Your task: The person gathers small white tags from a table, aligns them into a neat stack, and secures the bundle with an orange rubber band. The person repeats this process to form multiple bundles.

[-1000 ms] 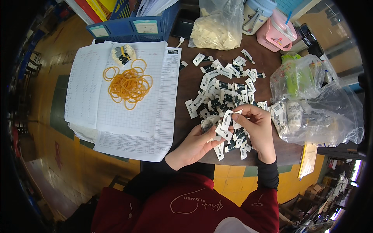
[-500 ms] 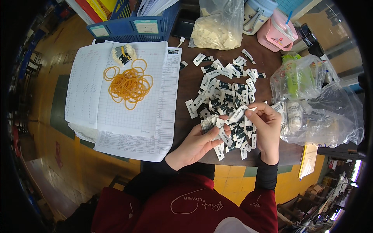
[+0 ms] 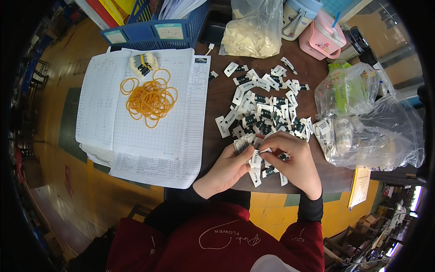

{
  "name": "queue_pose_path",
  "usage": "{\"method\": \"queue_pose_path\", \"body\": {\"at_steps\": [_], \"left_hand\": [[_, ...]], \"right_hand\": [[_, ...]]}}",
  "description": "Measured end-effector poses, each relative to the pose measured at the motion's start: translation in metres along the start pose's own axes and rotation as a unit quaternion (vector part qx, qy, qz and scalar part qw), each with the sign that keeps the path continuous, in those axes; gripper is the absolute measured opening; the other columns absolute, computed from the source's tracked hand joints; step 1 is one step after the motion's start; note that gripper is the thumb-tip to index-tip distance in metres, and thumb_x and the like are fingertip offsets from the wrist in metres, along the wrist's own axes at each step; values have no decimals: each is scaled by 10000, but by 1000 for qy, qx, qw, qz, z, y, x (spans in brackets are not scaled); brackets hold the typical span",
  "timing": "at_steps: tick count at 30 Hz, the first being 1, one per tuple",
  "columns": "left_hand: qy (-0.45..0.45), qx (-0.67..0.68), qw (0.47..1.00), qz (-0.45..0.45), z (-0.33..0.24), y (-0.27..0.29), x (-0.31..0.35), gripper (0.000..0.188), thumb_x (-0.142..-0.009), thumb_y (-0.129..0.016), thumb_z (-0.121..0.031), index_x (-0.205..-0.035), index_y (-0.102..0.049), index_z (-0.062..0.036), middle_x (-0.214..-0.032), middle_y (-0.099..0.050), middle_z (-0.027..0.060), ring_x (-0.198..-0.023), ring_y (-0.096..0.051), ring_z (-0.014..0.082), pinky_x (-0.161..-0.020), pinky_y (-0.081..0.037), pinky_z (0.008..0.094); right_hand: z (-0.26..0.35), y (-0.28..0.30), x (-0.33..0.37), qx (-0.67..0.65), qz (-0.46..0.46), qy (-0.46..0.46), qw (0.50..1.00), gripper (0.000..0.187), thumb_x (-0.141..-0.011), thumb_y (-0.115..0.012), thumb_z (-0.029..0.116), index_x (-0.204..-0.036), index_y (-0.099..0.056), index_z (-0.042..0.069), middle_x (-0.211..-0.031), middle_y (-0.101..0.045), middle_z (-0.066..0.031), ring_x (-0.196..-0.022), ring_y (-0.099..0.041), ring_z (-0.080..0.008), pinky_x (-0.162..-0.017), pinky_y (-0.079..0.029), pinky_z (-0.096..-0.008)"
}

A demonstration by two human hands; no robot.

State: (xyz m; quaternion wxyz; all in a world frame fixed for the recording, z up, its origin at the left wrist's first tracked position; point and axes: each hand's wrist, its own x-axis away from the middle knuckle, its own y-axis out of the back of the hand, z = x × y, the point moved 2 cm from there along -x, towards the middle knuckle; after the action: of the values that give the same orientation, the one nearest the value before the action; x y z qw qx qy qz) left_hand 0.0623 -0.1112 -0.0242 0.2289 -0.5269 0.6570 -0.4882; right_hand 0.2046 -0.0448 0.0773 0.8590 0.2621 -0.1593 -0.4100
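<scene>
Near the table's front edge, my left hand (image 3: 230, 168) is closed around a small stack of fabric labels (image 3: 243, 143). One white label (image 3: 256, 161) with dark print hangs out between its thumb and fingers. My right hand (image 3: 292, 158) meets it from the right, thumb and forefinger pinched on a label at the stack; its other fingers curl and hide part of it. Beyond and beneath both hands spreads a loose heap of white and black labels (image 3: 260, 99) on the dark brown table (image 3: 217, 102).
Left of the heap, orange rubber bands (image 3: 152, 102) and a banded label bundle (image 3: 144, 65) lie on an open notebook (image 3: 97, 104). Behind stand a blue file basket (image 3: 176, 34), a bag of cream pieces (image 3: 251, 38), a bottle (image 3: 300, 18) and a pink container (image 3: 322, 36). Plastic bags (image 3: 376, 136) lie right.
My right hand has moved left and slightly down, bringing its label from above the heap to the stack in my left hand. The left hand stays nearly still.
</scene>
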Motion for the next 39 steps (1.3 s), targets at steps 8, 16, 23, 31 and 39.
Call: {"method": "queue_pose_path", "body": {"at_steps": [8, 16, 23, 31, 39], "left_hand": [[-24, -11, 1000, 2, 2, -1, 0, 396, -1053, -508, -210, -1392, -444, -14, -1307, -540, 54, -1237, -509, 122, -1047, -445, 312], [4, 19, 1000, -1, 0, -1, 0, 368, -1052, -502, -181, -1377, -462, -13, -1299, -546, 75, -1185, -573, 155, -1031, -506, 369], [45, 14, 999, 13, -1, 3, -1, 356, -1059, -475, -174, -1373, -458, -7, -1266, -576, 92, -1233, -559, 203, -1060, -495, 419], [63, 16, 998, 28, 0, 5, -1, 355, -1056, -486, -185, -1357, -474, 2, -1228, -594, 63, -1164, -575, 176, -982, -503, 358], [103, 9, 994, 30, -1, 2, 3, 395, -1047, -503, -215, -1363, -458, 17, -1289, -586, 154, -1227, -581, 268, -1080, -479, 448]], "right_hand": [[0, -10, 0, 42, 0, 19, 999, 244, -780, -742, -42, -1014, -693, 9, -971, -709, -70, -678, -647, -133, -606, -518, -255], [-2, 4, -4, 28, -43, 4, 999, 216, -796, -728, -27, -1004, -694, 20, -941, -729, -69, -658, -646, -135, -592, -532, -259], [4, 21, 1, -113, 59, -48, 991, 188, -802, -730, -78, -977, -687, -26, -922, -699, -41, -773, -634, -65, -656, -501, -211], [4, 34, 2, -160, 125, 24, 979, 185, -805, -736, -35, -976, -723, 34, -909, -726, -24, -783, -663, -78, -644, -501, -219], [-1, 25, -6, -31, 65, -49, 996, 190, -800, -717, -67, -976, -710, 3, -910, -714, -57, -806, -667, -100, -705, -532, -245]]}}
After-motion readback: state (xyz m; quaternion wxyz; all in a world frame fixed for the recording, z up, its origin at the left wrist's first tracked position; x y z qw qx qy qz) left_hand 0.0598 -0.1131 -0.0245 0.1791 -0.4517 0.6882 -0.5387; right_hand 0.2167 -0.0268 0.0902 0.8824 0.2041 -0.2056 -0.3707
